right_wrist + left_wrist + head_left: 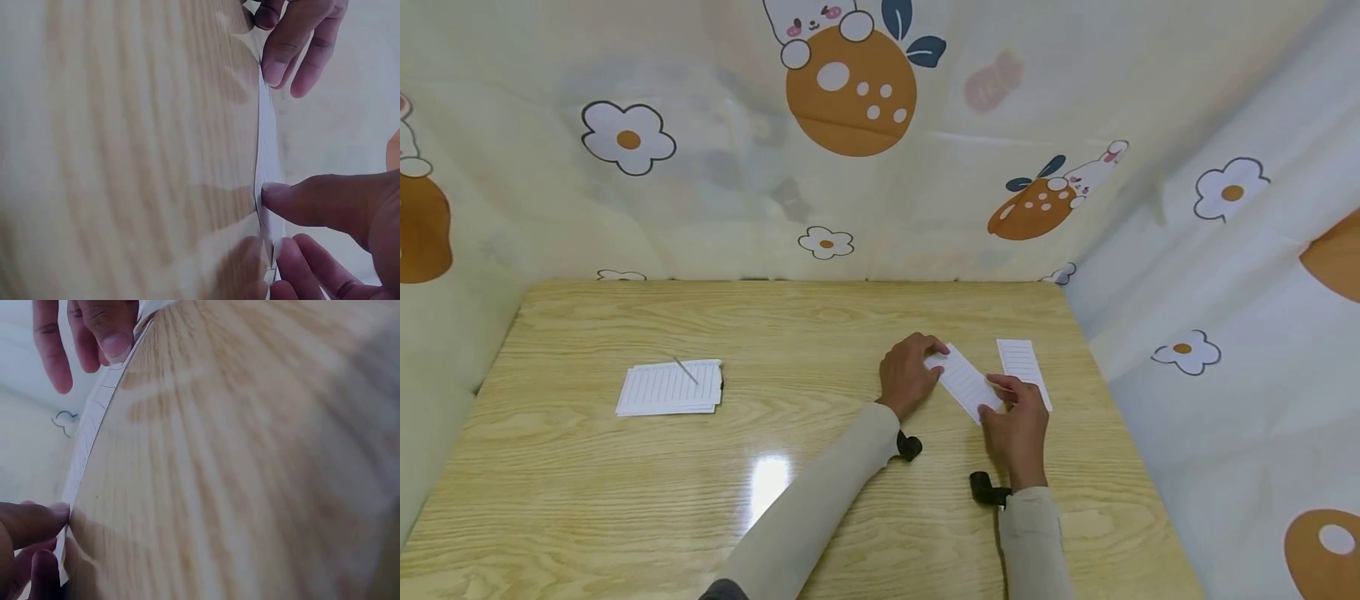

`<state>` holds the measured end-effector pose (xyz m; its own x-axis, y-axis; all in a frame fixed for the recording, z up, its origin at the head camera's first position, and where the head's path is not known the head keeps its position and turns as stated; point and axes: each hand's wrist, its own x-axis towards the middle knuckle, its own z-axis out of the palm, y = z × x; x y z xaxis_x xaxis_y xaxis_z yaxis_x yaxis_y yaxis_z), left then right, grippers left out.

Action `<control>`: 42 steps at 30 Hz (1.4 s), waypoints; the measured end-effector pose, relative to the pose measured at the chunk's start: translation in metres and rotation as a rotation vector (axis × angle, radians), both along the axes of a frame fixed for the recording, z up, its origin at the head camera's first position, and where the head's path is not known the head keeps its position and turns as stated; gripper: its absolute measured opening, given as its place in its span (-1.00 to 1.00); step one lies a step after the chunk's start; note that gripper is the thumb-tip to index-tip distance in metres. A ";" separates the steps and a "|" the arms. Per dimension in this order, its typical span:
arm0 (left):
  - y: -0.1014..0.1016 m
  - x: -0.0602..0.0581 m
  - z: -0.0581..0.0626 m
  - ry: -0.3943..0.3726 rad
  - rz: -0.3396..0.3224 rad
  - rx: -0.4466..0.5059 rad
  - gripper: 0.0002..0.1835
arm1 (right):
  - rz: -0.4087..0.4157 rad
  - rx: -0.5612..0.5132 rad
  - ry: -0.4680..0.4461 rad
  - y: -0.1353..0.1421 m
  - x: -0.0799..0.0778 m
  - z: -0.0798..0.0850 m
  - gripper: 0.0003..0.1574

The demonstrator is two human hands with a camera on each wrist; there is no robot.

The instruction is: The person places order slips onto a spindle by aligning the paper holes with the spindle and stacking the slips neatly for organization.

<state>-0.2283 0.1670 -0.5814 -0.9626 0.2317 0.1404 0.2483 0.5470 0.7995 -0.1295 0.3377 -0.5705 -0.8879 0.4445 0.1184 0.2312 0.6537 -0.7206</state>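
A white lined paper slip [964, 379] lies at a slant low over the table between my two hands. My left hand [912, 372] pinches its upper left end, the thumb and fingers at opposite edges. At the lower right end, my right hand [1018, 421] holds the slip between thumb and fingers. The right wrist view shows the right thumb pressed on the face of the paper [267, 144], seen nearly edge-on. A second lined slip [1021, 362] lies flat just beyond the right hand, which partly covers it.
A stack of lined slips [662, 392] sits at the left of the wooden table [820, 333], with a thin grey stick-like thing [686, 372] on top. Patterned curtains [715, 192] hang behind the table and at both sides.
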 end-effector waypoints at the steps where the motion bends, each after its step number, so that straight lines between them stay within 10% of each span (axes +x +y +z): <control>1: 0.000 0.000 0.000 0.002 0.002 -0.007 -0.74 | 0.004 -0.010 -0.008 -0.001 -0.001 0.001 -0.33; 22: -0.001 0.001 0.002 0.036 -0.017 -0.077 -0.77 | -0.008 -0.024 -0.186 -0.001 -0.001 0.020 -0.85; 42: -0.009 0.002 -0.001 -0.007 -0.066 -0.007 -0.74 | -0.101 -0.268 -0.057 0.002 0.014 0.013 -0.85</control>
<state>-0.2262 0.1582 -0.5821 -0.9460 0.2962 0.1318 0.2787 0.5352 0.7974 -0.1156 0.3394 -0.5574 -0.8392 0.5400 -0.0647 0.3311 0.4128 -0.8485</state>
